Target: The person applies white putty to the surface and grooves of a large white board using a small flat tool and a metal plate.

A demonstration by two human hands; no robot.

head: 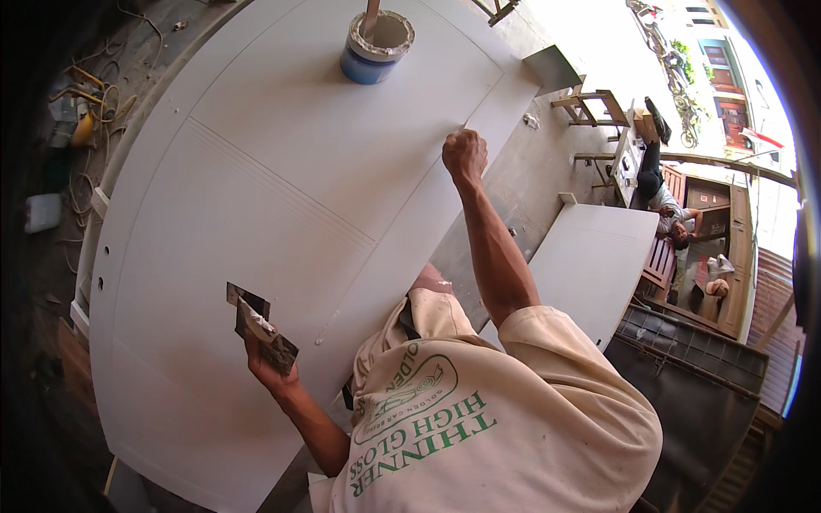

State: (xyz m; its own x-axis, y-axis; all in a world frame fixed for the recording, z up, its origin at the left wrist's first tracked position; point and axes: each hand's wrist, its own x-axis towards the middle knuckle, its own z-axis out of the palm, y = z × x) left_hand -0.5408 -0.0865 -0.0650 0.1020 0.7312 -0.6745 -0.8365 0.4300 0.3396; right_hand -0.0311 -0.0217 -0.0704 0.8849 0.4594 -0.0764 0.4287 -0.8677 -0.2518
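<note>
A large white door panel (269, 160) with fine grooves lies before me. My left hand (272, 369) holds flat metal putty plates (282, 353) with a lump of white putty (258, 322) on them, over the near left part of the panel. My right hand (465, 152) is closed at the groove near the panel's right edge. A small pale tip, perhaps a scraper, shows past its fingers; the rest is hidden by the fist. Beyond both hands, a blue and white bucket (369, 64) with a putty-crusted rim stands on the panel, a stick upright in it.
A second white panel (593, 243) lies to the right. Behind it a person (670, 215) reclines on a wooden bench. Cables, a white jerrycan (43, 213) and tools lie on the floor at left. A dark metal-framed box (680, 397) stands at lower right.
</note>
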